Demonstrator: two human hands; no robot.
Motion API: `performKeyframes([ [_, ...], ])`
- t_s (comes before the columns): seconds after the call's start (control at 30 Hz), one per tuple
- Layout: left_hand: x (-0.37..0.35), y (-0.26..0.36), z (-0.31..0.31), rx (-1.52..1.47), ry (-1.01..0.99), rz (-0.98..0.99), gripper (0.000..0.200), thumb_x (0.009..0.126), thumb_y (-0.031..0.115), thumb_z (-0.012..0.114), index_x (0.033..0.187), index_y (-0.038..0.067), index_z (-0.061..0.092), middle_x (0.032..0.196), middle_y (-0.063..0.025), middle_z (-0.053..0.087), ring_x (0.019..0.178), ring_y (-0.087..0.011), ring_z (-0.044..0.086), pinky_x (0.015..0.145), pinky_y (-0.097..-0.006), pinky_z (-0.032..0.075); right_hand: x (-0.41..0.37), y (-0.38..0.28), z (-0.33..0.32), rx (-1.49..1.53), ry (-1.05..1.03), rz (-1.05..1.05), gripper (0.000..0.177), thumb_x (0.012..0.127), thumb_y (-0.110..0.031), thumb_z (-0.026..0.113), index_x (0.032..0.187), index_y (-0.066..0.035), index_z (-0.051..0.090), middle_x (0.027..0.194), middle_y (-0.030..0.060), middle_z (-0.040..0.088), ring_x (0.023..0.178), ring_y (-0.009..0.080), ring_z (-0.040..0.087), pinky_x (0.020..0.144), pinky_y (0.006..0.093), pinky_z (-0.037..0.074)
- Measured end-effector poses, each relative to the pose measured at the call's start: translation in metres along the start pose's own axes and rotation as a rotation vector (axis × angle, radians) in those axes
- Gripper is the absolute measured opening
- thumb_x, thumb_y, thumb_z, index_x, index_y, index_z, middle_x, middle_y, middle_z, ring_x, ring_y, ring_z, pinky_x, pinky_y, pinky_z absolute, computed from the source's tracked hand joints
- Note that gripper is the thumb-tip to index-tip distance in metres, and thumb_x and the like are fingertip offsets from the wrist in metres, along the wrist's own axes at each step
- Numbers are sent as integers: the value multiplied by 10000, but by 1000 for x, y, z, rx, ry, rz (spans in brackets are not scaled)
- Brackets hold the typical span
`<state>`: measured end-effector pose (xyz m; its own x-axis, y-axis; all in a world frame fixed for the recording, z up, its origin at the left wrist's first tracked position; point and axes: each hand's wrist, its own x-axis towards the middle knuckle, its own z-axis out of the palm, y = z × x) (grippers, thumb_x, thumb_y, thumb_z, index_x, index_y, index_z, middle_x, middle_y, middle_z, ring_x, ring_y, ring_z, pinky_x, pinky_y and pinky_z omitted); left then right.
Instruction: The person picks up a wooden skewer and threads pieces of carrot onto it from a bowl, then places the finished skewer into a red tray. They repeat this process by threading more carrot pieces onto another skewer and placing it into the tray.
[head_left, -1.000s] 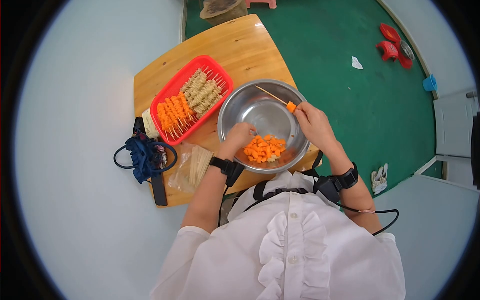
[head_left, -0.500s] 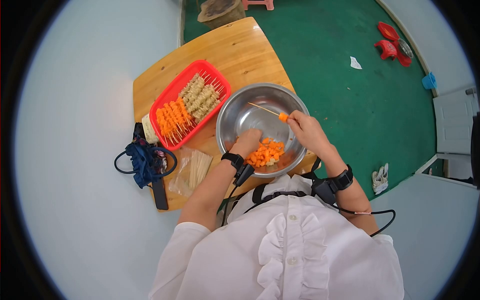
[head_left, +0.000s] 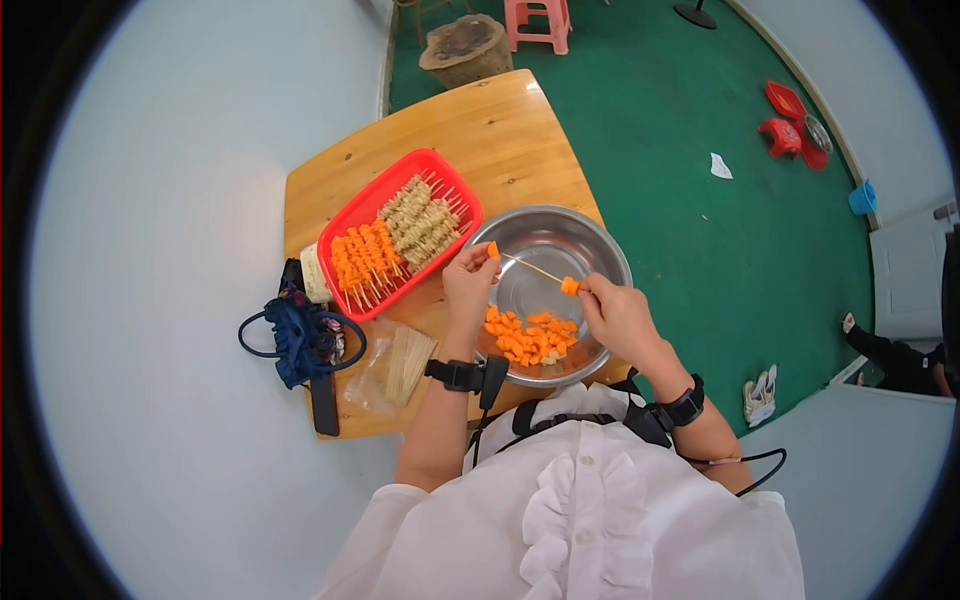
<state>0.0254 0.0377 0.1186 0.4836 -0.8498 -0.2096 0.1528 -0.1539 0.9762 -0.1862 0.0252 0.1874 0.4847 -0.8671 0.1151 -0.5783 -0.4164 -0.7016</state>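
Note:
Over the steel bowl, my left hand pinches a small orange food chunk at the free tip of a thin bamboo skewer. My right hand grips the skewer's other end, where a few orange chunks are threaded close to the fingers. Loose orange chunks are heaped at the near side of the bowl, with some pale pieces among them. Left of the bowl, a red plastic basket contains filled skewers, orange ones and beige ones.
Bare skewers lie on a plastic bag by my left forearm. A dark blue bag and a black phone-like slab sit at the wooden table's left edge. Beyond stand a log stump and a pink stool. A person's leg shows at right.
My left hand has come up out of the bowl with an orange chunk and reached the skewer's tip. The view has shifted, and a person's leg has appeared at the right.

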Motion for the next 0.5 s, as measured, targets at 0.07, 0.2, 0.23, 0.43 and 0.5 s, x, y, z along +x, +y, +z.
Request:
performKeyframes([
  [0.07,-2,7,-1,5,4,32,227,768,16,589,990,-28,577,774,-42,597,630,-75,559,541,-180,446,1,-4,-1,-9,8,-20,109,809,-126,492,770,-33,535,531,162,529,489,321,543,468,405,423],
  [0.2,-5,11,1,15,31,100,229,757,2,590,981,-43,583,745,-31,592,628,-56,540,555,-179,453,2,-6,-2,-9,32,-47,101,804,-123,502,761,-36,532,509,154,518,468,313,537,448,394,419],
  [0.23,-6,11,1,31,33,110,227,756,0,588,979,-43,584,749,-32,595,633,-56,542,562,-180,455,2,-6,-2,-14,35,-52,100,803,-123,504,759,-37,532,506,152,516,465,312,536,445,392,419],
  [0.43,-5,8,6,77,13,156,216,753,-6,584,966,-39,593,775,-47,615,664,-61,558,589,-185,465,1,-7,-2,-31,49,-65,89,803,-122,505,765,-44,524,500,151,511,466,311,539,446,399,423],
  [0.5,-6,9,8,81,9,164,216,751,-6,586,965,-37,595,782,-49,620,672,-63,563,595,-188,467,1,-6,-1,-38,55,-67,89,805,-124,505,766,-46,522,500,152,511,467,313,540,446,402,423],
])
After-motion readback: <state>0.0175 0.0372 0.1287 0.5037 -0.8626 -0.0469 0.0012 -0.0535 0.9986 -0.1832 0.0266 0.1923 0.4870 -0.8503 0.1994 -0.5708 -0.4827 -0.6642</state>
